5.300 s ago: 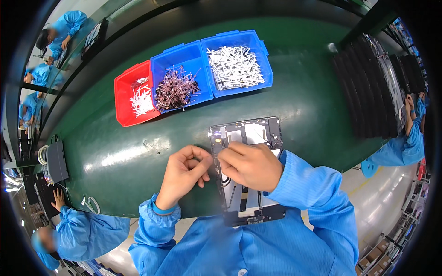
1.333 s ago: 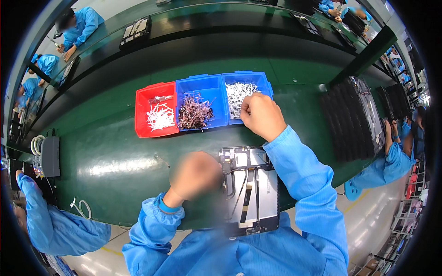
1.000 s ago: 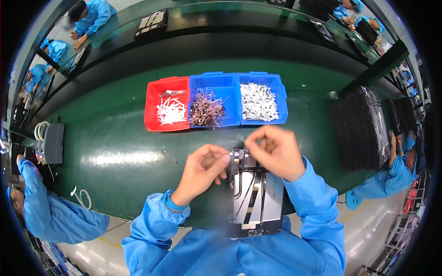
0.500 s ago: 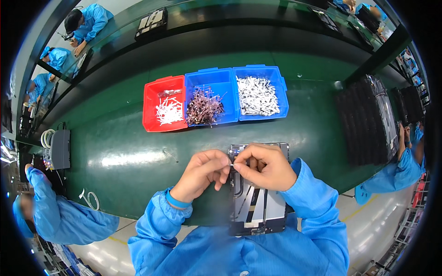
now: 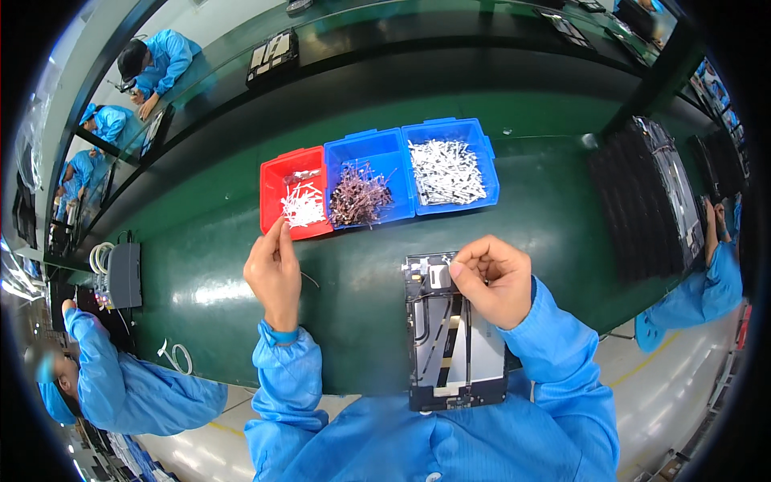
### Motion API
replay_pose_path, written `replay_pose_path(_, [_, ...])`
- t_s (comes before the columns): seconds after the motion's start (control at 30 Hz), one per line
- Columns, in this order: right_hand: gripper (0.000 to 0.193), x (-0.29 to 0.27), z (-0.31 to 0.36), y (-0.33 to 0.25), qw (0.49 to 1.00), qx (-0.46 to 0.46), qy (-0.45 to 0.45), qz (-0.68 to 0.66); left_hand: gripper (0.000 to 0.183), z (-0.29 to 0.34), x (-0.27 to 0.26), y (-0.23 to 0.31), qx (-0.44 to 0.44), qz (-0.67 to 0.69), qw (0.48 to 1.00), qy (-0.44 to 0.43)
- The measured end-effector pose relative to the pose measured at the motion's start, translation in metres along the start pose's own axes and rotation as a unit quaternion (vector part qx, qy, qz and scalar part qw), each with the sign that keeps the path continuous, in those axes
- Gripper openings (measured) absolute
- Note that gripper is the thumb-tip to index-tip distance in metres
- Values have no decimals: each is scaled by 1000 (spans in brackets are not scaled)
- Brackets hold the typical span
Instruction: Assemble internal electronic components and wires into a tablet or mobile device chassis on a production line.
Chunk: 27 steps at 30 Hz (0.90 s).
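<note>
My left hand (image 5: 275, 273) is stretched to the front edge of the red bin (image 5: 271, 193), thumb and fingers pressed together; what they hold, if anything, I cannot make out. White strips (image 5: 302, 205) lie in that bin just past the fingertips. Over the upper part of an opened tablet-like device (image 5: 474, 353), my right hand (image 5: 494, 279) is closed in a pinch, with a small white piece (image 5: 448, 259) at its fingertips. The device lies in front of me, showing a light grey panel, dark ribbon cables and a black frame.
Two joined blue bins hold thin brownish parts (image 5: 360, 195) and small white-and-black parts (image 5: 448, 173). A stack of black devices (image 5: 642, 205) stands on the right. A grey box (image 5: 124, 275) and a coiled white cable (image 5: 178, 357) are on the left, near a co-worker (image 5: 120, 361).
My hands, together over the device at a small white piece, have parted. The left has moved away and forward to the red bin; the right remains above the device, slightly farther right.
</note>
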State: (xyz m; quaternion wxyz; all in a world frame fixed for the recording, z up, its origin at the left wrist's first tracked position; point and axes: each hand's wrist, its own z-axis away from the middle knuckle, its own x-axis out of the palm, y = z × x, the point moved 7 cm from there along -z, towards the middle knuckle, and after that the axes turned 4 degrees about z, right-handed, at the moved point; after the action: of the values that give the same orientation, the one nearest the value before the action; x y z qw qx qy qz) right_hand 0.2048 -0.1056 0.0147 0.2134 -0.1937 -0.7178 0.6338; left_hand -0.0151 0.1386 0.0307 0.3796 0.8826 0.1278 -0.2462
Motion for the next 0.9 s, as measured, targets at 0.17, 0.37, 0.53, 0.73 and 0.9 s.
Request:
replay_pose_path(0.17, [9, -23, 25, 12, 999, 26, 29, -32, 22, 53, 8, 43, -136, 131, 966, -176])
replay_pose_path(0.37, [8, -36, 70, 17, 999, 50, 13, -3, 70, 157, 9, 89, -351, 306, 706, -533])
replay_pose_path(0.53, [7, -28, 84, 16, 997, -14, 51, 48, 63, 166, 23, 97, -436, 378, 678, -455])
replay_pose_path(0.73, [6, -21, 79, 24, 999, -2, 46, -23, 37, 170, 36, 121, -530, 400, 568, -486])
replay_pose_path(0.9, [8, -34, 59, -34, 998, -24, 31, -43, 26, 118, 0, 138, -289, 443, 764, -369])
